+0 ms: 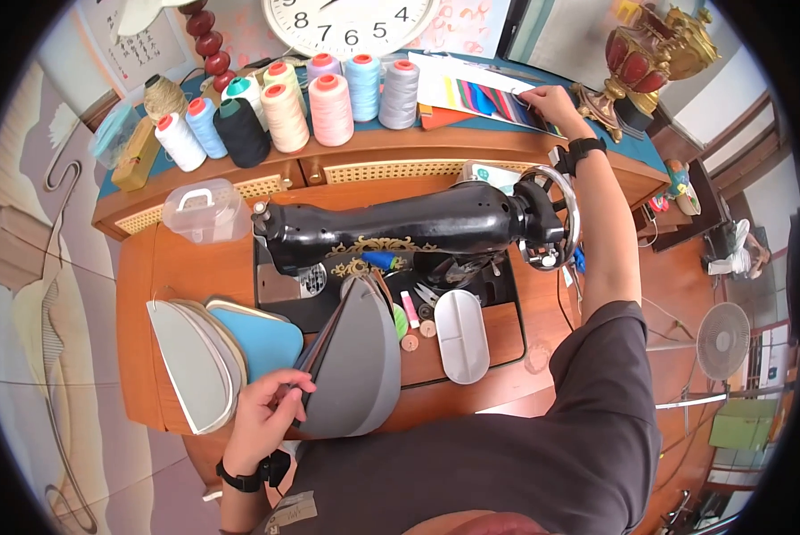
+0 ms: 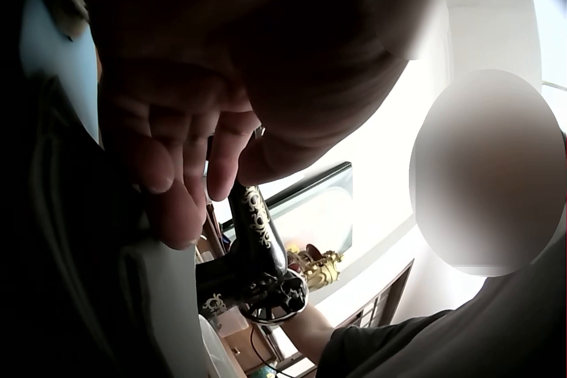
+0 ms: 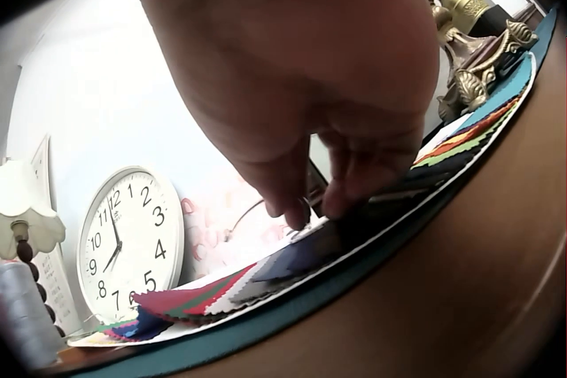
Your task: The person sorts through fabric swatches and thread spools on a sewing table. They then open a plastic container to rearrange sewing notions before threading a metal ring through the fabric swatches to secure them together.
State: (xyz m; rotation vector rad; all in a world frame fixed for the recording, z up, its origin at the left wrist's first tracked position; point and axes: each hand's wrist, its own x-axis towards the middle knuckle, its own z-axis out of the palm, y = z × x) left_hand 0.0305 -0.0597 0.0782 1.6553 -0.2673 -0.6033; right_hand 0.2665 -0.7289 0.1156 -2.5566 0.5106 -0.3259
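Observation:
My left hand [image 1: 270, 406] is at the left edge of a fanned stack of grey, rounded swatch sheets [image 1: 351, 366], its fingers curled on the edge of the darker sheets. In the left wrist view, the fingertips [image 2: 182, 218] lie against a grey sheet. My right hand [image 1: 556, 109] reaches over the desk shelf to a fabric colour card [image 1: 498, 100] with rows of zigzag-cut swatches. In the right wrist view, thumb and fingers point down and pinch at dark swatches [image 3: 363, 218] on the card. A pale grey swatch set [image 1: 190, 366] and blue sheets [image 1: 257, 339] lie left of the stack.
A black sewing machine [image 1: 400, 227] with a handwheel [image 1: 571, 218] stands between the hands. Several thread cones [image 1: 331, 111] line the shelf. A white divided tray [image 1: 462, 337], a clear box [image 1: 205, 212], a wall clock [image 1: 351, 22] and an ornate gold-red ornament [image 1: 627, 67] are nearby.

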